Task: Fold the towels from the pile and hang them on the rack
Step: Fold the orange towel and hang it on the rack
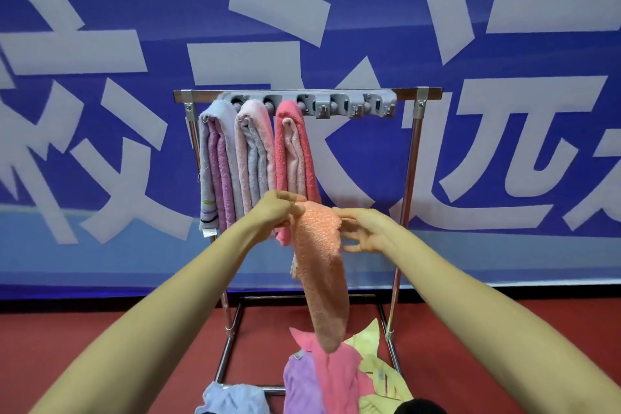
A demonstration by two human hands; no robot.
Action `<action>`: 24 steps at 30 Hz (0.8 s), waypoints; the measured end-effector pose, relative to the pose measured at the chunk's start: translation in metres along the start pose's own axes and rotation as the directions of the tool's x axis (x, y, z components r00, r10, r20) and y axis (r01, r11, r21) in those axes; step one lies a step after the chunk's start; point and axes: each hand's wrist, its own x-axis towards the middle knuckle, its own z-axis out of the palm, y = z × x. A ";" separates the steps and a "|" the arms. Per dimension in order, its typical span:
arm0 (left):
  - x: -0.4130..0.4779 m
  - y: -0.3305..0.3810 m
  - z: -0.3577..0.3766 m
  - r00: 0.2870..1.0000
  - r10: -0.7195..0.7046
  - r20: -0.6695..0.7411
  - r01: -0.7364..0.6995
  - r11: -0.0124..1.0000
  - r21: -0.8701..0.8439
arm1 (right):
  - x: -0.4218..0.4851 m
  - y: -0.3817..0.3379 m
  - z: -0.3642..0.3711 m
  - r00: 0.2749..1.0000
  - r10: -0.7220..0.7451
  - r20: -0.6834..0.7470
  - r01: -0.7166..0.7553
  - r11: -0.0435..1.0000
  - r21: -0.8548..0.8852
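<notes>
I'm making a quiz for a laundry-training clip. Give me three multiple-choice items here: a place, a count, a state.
1. Where is the orange towel? A) on the floor B) held up before the rack C) hung on it
2. How many towels hang on the rack? A) two B) three C) five
3. The hung towels are: A) folded B) spread flat C) knotted
B: the left hand pinches its top. B: lilac towel, pale pink towel, hot pink towel. A: layered edges show.

Left hand (275, 212) pinches orange towel (319, 262); right hand (366, 228) seemingly touches it.
</notes>
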 end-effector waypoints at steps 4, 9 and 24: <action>-0.001 -0.002 0.009 1.000 0.006 -0.031 -0.007 1.000 -0.016 | 0.003 -0.009 0.004 0.851 -0.415 -0.321 0.350 0.905 -0.240; 0.002 0.000 0.024 0.985 0.004 -0.170 -0.035 0.983 -0.180 | -0.005 -0.021 0.007 0.750 -0.558 -0.354 0.387 0.805 -0.449; -0.005 0.012 0.005 0.998 -0.045 -0.033 0.022 0.860 -0.510 | -0.029 -0.038 -0.005 0.821 -0.564 0.093 0.488 0.607 -0.627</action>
